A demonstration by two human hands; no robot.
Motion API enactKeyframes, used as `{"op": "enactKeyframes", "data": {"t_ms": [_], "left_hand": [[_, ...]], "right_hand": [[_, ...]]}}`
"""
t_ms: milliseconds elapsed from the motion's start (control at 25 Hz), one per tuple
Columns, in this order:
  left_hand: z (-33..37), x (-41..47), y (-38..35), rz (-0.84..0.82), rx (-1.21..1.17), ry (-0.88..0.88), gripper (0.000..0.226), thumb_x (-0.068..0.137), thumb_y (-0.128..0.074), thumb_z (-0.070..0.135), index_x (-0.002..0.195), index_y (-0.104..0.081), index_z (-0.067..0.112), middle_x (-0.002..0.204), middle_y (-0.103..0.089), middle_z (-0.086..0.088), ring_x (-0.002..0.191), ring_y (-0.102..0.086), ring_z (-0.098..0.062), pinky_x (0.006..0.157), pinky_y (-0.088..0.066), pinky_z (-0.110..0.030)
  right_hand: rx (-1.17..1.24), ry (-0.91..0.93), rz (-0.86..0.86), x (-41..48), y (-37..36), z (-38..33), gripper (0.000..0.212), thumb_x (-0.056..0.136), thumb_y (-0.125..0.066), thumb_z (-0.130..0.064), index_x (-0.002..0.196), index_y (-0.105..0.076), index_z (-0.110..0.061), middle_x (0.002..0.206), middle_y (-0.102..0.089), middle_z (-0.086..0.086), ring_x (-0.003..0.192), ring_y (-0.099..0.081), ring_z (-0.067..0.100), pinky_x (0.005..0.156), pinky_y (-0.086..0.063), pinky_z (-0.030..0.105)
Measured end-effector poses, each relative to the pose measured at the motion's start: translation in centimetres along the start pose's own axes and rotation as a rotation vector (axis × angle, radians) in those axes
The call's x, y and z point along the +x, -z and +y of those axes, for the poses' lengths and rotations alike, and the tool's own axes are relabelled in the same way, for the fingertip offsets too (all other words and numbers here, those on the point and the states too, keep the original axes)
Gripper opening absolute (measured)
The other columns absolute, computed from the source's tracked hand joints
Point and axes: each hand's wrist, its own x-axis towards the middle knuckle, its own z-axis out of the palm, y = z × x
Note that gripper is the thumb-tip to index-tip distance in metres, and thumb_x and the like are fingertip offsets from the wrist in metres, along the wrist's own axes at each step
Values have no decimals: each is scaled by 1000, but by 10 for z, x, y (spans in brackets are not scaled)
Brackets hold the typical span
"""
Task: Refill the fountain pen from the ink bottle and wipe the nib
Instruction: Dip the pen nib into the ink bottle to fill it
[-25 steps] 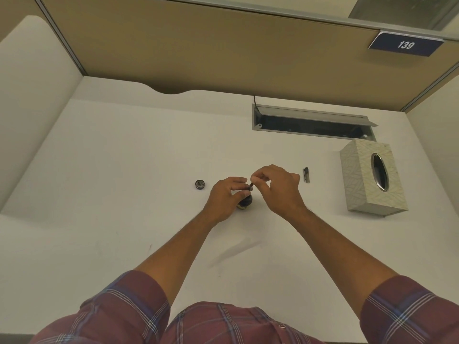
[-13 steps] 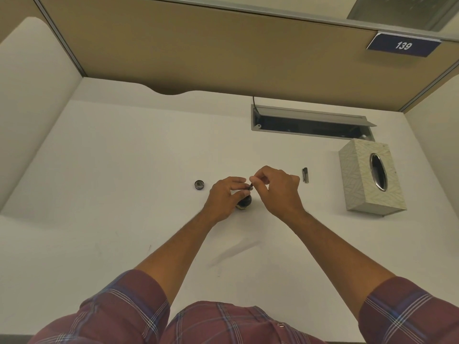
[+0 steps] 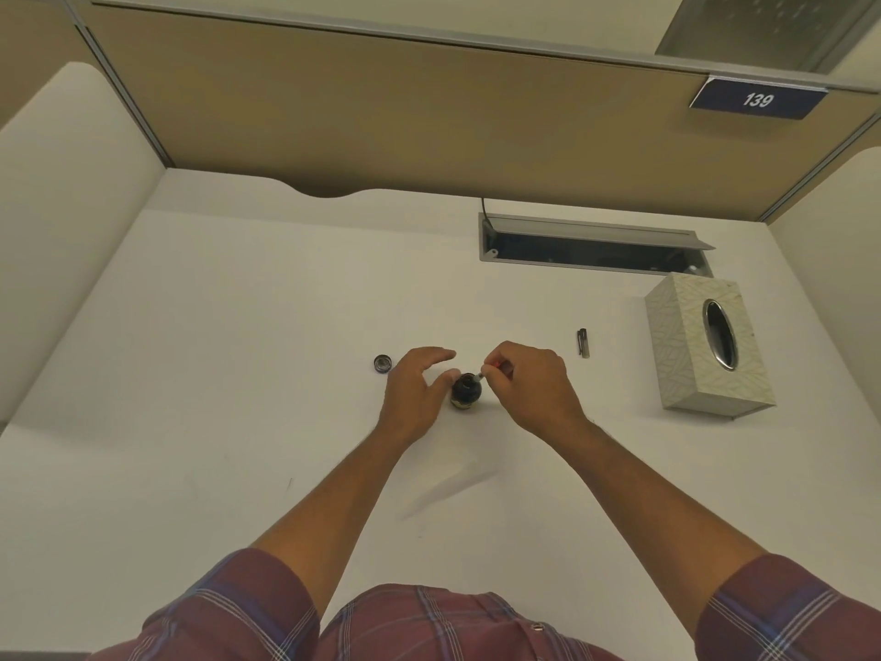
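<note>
A small dark ink bottle (image 3: 466, 390) stands uncapped on the white desk between my hands. My left hand (image 3: 415, 388) is just left of it, fingers spread, the thumb near the bottle's neck. My right hand (image 3: 529, 381) pinches the fountain pen (image 3: 482, 373), mostly hidden in the fingers, its tip at the bottle's mouth. The bottle's round cap (image 3: 383, 363) lies to the left. The pen's dark cap (image 3: 583, 342) lies to the right.
A patterned tissue box (image 3: 686, 364) stands at the right. An open cable tray (image 3: 586, 245) is set into the desk behind it. Cubicle walls close off the back and both sides.
My left hand has let go of the ink bottle and opened its fingers, so the bottle now shows. My right hand still holds the pen at the bottle's mouth.
</note>
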Motion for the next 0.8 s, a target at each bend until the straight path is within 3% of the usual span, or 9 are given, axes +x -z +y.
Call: {"op": "enactKeyframes", "data": {"t_ms": [120, 560, 680, 800], "left_hand": [[-4, -11, 2, 163, -42, 70, 21, 101, -74, 20, 122, -78, 22, 123, -72, 12, 116, -65, -12, 94, -51, -27], [0, -51, -10, 222, -158, 243, 17, 102, -71, 21, 118, -78, 22, 119, -77, 8, 110, -70, -7, 98, -54, -25], [3, -60, -14, 211, -281, 333, 10, 102, -72, 21, 107, -78, 27, 113, -80, 7, 111, -74, -13, 101, -59, -35], [5, -64, -14, 171, -574, 483, 11, 103, -73, 18, 111, -79, 15, 118, -81, -8, 110, -77, -27, 97, -60, -45]], "right_hand": [[40, -16, 9, -12, 1, 4, 10, 96, -65, -26, 95, -73, -22, 77, -68, -13, 79, -67, 18, 87, -56, 47], [81, -79, 51, -50, 2, 15, 10, 92, -66, -24, 97, -74, -21, 78, -70, -12, 78, -68, 16, 81, -58, 38], [49, -128, 14, -54, 1, 17, 17, 93, -63, -24, 102, -77, -20, 86, -77, -5, 85, -69, 22, 84, -57, 40], [24, -169, -34, -56, 0, 22, 19, 94, -60, -23, 99, -78, -19, 87, -78, -3, 87, -70, 23, 86, -57, 40]]}}
